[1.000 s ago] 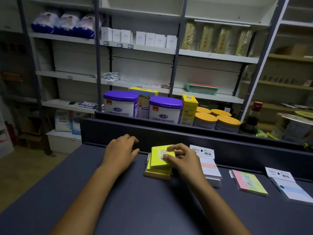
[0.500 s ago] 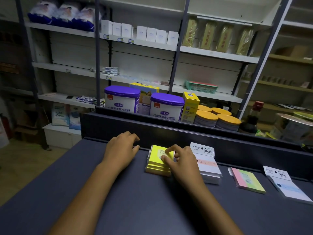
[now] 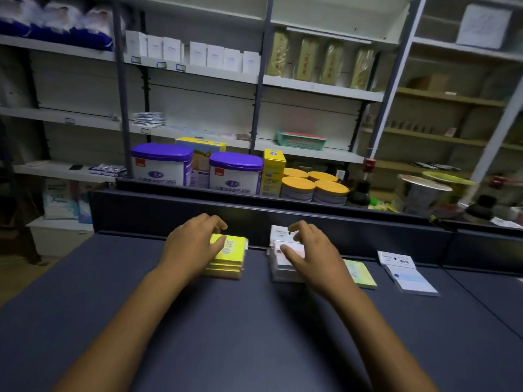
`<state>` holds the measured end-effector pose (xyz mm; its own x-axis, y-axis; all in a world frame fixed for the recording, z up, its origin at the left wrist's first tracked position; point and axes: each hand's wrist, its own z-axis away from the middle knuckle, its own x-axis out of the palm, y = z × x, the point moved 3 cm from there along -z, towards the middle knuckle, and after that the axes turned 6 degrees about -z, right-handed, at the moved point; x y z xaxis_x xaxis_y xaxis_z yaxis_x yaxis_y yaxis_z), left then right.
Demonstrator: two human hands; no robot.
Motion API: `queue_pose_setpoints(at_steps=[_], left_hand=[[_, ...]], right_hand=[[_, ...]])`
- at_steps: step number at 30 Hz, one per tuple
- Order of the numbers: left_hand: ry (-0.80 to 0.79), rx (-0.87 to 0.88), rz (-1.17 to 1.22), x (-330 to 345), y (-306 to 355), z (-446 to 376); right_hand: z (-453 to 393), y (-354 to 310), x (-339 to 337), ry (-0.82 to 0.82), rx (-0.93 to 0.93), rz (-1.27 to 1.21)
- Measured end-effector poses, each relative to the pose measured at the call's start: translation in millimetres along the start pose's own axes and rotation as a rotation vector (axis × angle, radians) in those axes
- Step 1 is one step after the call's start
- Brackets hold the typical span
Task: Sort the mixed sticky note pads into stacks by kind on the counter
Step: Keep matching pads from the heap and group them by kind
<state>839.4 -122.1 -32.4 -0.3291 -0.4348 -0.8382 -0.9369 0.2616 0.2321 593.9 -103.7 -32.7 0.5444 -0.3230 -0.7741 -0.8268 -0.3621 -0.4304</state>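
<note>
On the dark blue bench [image 3: 254, 321], the left hand [image 3: 189, 247] is gripping the stack of three yellow square sticky note pads [image 3: 227, 257]. Just right of that stack, the right hand [image 3: 311, 250] is resting curled fingers on a white pad stack [image 3: 283, 267]; further right are lying one pastel green pad [image 3: 360, 274] and one white-and-blue pad [image 3: 407, 275].

I'm in a small shop: metal shelves [image 3: 317, 87] with price tags carry boxed goods, and purple-lidded formula tins [image 3: 236, 174] stand behind my dark desk [image 3: 254, 321]
</note>
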Motion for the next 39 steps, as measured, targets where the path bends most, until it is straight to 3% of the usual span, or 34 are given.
queue_pose_setpoints(at_steps=[6, 16, 26, 39], left_hand=[[-0.056, 0.155, 0.026, -1, 108, -2], [-0.147, 0.379, 0.057, 21, 311, 38], [-0.183, 0.490, 0.126, 40, 483, 89], [-0.218, 0.559, 0.167, 68, 605, 87]], right_hand=[[52, 69, -72, -0.092, 0.158, 0.242], [174, 174, -221, -0.077, 0.381, 0.356], [292, 253, -344, -0.007, 0.496, 0.394], [340, 334, -420, 0.080, 0.580, 0.398]])
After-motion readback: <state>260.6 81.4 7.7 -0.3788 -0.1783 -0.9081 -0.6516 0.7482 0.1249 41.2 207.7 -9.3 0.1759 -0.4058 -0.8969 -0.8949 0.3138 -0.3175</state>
